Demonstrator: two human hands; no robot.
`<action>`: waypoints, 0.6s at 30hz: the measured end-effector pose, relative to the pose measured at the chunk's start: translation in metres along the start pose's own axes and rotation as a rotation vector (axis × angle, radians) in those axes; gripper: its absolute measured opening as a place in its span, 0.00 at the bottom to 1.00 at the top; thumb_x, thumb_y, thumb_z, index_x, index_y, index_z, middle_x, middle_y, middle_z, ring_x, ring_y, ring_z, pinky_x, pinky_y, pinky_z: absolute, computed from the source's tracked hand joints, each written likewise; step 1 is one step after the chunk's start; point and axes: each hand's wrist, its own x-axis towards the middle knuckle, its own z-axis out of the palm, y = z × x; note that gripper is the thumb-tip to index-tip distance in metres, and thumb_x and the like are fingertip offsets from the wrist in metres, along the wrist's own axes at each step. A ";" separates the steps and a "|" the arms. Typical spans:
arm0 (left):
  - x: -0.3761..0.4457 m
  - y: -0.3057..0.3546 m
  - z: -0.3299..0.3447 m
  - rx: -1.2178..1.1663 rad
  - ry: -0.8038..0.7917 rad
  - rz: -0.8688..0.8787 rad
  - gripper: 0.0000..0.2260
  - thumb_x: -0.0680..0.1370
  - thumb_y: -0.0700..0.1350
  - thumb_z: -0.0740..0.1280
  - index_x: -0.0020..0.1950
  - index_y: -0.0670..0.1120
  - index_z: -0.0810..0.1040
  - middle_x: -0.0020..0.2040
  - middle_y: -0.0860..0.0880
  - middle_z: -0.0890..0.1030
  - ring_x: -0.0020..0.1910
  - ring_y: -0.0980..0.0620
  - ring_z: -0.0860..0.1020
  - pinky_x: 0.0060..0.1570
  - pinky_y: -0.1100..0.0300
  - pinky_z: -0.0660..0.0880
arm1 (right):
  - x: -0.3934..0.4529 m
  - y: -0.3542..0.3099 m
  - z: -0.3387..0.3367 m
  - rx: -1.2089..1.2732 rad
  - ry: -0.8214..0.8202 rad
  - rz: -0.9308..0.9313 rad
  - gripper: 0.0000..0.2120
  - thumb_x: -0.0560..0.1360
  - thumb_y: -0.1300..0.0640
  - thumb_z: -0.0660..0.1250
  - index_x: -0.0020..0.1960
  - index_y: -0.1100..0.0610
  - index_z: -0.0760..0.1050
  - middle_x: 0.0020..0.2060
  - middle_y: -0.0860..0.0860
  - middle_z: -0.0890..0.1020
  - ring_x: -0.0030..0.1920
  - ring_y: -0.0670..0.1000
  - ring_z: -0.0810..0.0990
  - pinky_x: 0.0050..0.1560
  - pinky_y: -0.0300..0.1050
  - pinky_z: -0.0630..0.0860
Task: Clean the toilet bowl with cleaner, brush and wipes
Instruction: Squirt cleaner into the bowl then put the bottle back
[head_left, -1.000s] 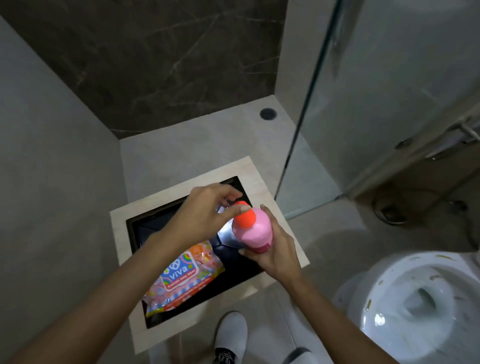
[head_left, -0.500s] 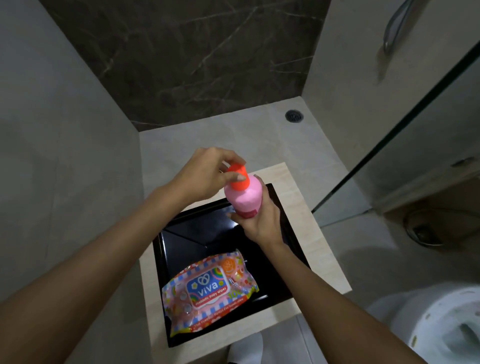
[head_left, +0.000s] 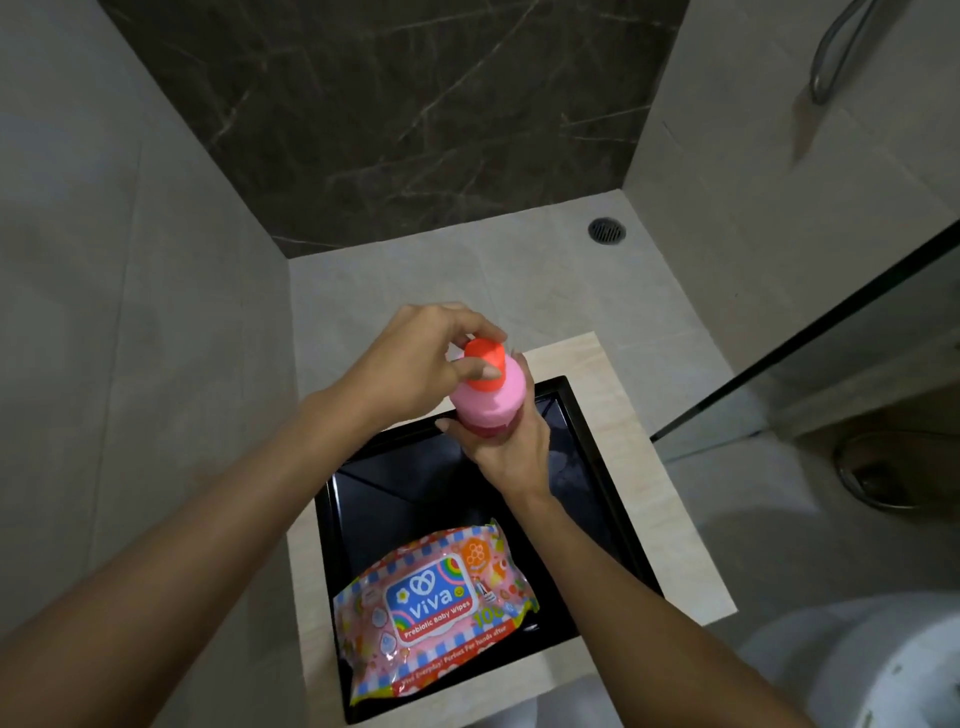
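Observation:
A pink cleaner bottle (head_left: 491, 402) with an orange-red cap (head_left: 484, 368) is held upright above a black sink. My right hand (head_left: 511, 454) grips the bottle's body from below. My left hand (head_left: 421, 364) pinches the cap between thumb and fingers. A colourful pack of Viva baby wipes (head_left: 436, 605) lies in the near part of the sink. The white toilet bowl (head_left: 878, 670) shows only partly at the bottom right. No brush is visible.
The black square sink (head_left: 587, 478) sits in a beige stone counter (head_left: 670, 525). Grey walls stand close on the left. A glass shower screen (head_left: 810, 374) runs along the right, with a floor drain (head_left: 606, 230) behind it and a hose coil (head_left: 878, 478) on the floor.
The view has shifted left and up, so the toilet has slid almost out of sight. The bottle and both hands rose slightly; my left hand stays on the cap.

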 end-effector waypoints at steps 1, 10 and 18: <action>0.000 0.001 0.001 0.015 -0.005 0.015 0.15 0.71 0.45 0.75 0.57 0.50 0.82 0.52 0.56 0.80 0.49 0.58 0.75 0.48 0.70 0.70 | 0.000 0.001 -0.003 -0.024 -0.009 0.005 0.53 0.57 0.39 0.80 0.74 0.38 0.53 0.59 0.46 0.78 0.59 0.49 0.78 0.55 0.48 0.79; -0.008 0.012 0.002 0.162 -0.048 0.069 0.16 0.73 0.41 0.73 0.60 0.48 0.80 0.58 0.53 0.80 0.55 0.55 0.75 0.50 0.73 0.64 | 0.005 0.001 -0.027 -0.333 -0.123 -0.145 0.52 0.58 0.33 0.74 0.75 0.51 0.59 0.70 0.49 0.70 0.71 0.51 0.67 0.68 0.57 0.67; -0.012 0.042 0.010 0.386 -0.083 0.037 0.28 0.80 0.55 0.60 0.76 0.46 0.59 0.77 0.48 0.59 0.75 0.50 0.57 0.72 0.56 0.54 | 0.000 -0.015 -0.080 -0.841 -0.340 -0.204 0.50 0.71 0.35 0.66 0.79 0.54 0.41 0.78 0.53 0.45 0.78 0.52 0.43 0.75 0.55 0.44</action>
